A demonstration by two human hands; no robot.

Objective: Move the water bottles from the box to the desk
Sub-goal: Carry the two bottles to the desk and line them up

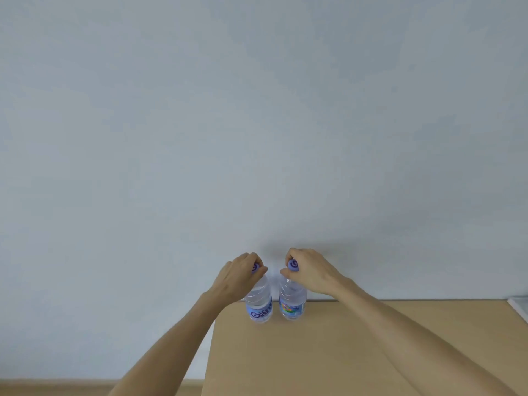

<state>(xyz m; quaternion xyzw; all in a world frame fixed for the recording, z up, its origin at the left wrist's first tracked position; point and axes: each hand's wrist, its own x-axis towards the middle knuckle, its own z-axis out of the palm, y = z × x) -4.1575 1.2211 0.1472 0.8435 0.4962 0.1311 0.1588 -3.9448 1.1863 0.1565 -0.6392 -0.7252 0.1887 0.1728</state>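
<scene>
Purple caps mark where both hands grip: the left hand [241, 271] is closed around the cap of the left bottle [259, 302], and the right hand [310, 270] is pinched around the cap of the right bottle [293, 301]. Both clear bottles stand upright, just beside each other but apart, near the far left corner of the tan bench [371, 338], close to the pale wall [257, 110]. Whether their bases already rest on the surface or hang just above it I cannot tell. The box is not in view.

Judging by this, the step in hand is setting the pair down. To do it well, each bottle should be kept vertical and lowered until its base sits flat, and the fingers should open only once it stands by itself; a cap grip lets the body swing, so a slow, straight release suits. The left bottle is near the bench's left edge, so it should not drift outward.

Both forearms reach forward and converge, wrists bent down, fingers curled over the caps from above, thumbs turned inward toward each other.
</scene>
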